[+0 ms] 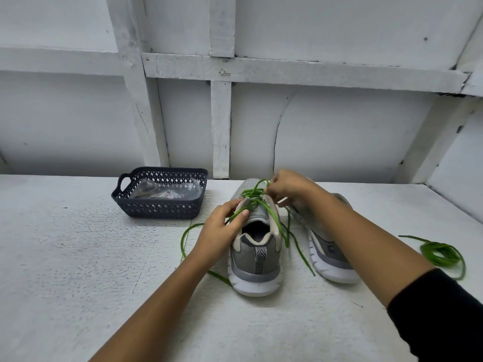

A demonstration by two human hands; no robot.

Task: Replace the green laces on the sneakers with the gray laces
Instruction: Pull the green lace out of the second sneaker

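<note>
Head view, risk: the green lace (254, 197) looked tangled between the hands; a hard tug would likely knot it or drag the sneaker (254, 257).
Left hand (222, 228): curled round the sneaker's collar.
Right hand (287, 188): fingertips pinched the lace.
Second sneaker (329, 254): under the right forearm.
Basket (159, 210): beyond the left hand; gray laces not discernible inside.

Two hands at the green lace (252, 201) of a gray sneaker (254, 259)

The left hand (222, 228) grips the sneaker's collar while the right hand (287, 188) pinches the lace near the toe-end eyelets (its ends trail loose over the white table (78, 257)). A second sneaker (329, 257) stands just right, a coiled lace (441, 253) beyond it, and a dark basket (159, 207) to the left.
</note>
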